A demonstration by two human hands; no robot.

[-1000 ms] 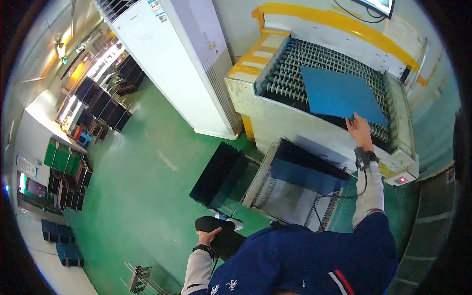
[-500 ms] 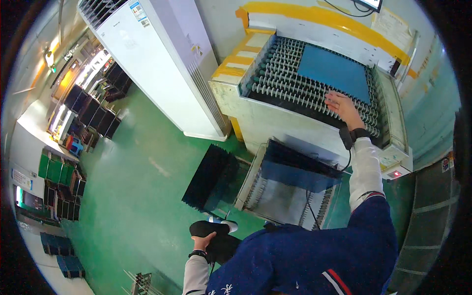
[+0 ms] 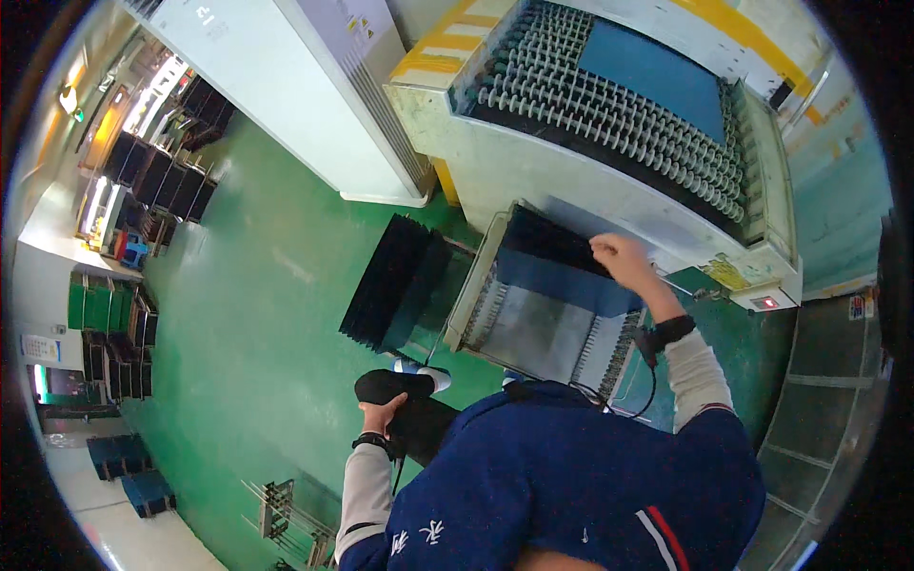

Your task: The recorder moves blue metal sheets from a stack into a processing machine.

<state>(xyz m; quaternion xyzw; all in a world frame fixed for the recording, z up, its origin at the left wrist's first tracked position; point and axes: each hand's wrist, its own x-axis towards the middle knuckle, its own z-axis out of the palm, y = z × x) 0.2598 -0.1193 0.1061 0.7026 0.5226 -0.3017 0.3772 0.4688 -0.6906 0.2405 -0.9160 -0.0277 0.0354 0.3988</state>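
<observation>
My right hand (image 3: 624, 259) is over the dark panels (image 3: 547, 243) standing in a rack. Its fingers are loosely bent and somewhat apart, and I see nothing held in them. A black band and a cable are at that wrist. The rack (image 3: 468, 300) has toothed sides, and one bluish panel (image 3: 562, 283) leans at the front of the stack. My left hand (image 3: 381, 416) is closed around my knee (image 3: 392, 384) in black cloth, its fingertips partly hidden. On the roller machine (image 3: 590, 205), a flat blue panel (image 3: 657, 76) lies on rows of white discs.
Left of the rack stands another stack of dark panels (image 3: 395, 281). A tall white cabinet unit (image 3: 314, 86) rises beside the machine. A metal frame with rods (image 3: 281, 509) stands on the green floor (image 3: 257, 314) at lower left. Dark racks (image 3: 157, 176) line the far left.
My right hand has drawn back from the rollers and come down to the rack. The blue panel has shifted little on the rollers. My left hand stays at the knee. The view has tilted downward.
</observation>
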